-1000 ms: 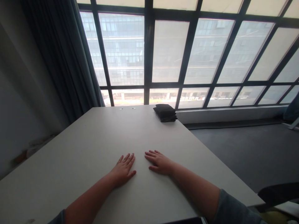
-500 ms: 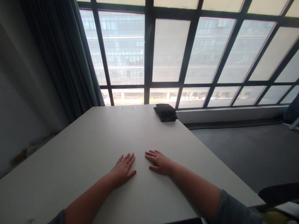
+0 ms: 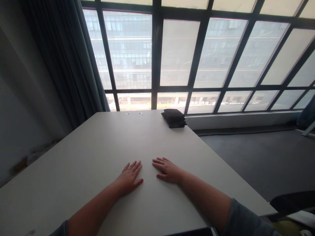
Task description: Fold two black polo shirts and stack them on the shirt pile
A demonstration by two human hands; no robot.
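Note:
My left hand (image 3: pixel 129 179) lies palm down on the white table (image 3: pixel 110 141), its fingers spread and its thumb pointing right. A short gap away, my right hand (image 3: pixel 168 170) rests flat on the same surface with fingers stretched toward the left. Neither hand holds anything. Beyond them, at the table's far right corner, sits a stack of folded black pieces (image 3: pixel 173 118) that look like cloth or pouches; I cannot tell which. No hand touches the stack.
A dark-edged flat object (image 3: pixel 194 232) shows at the bottom edge, close to my right forearm. Large windows (image 3: pixel 179 52) stand behind the table, with a dark curtain (image 3: pixel 61 59) at the left. Grey floor (image 3: pixel 236 154) lies to the right, and a dark chair-like shape (image 3: pixel 292 200) is at lower right.
Both hands stay flat in the same places on the table. The whole view has shifted very slightly; the dark-edged object at the bottom shows a little more.

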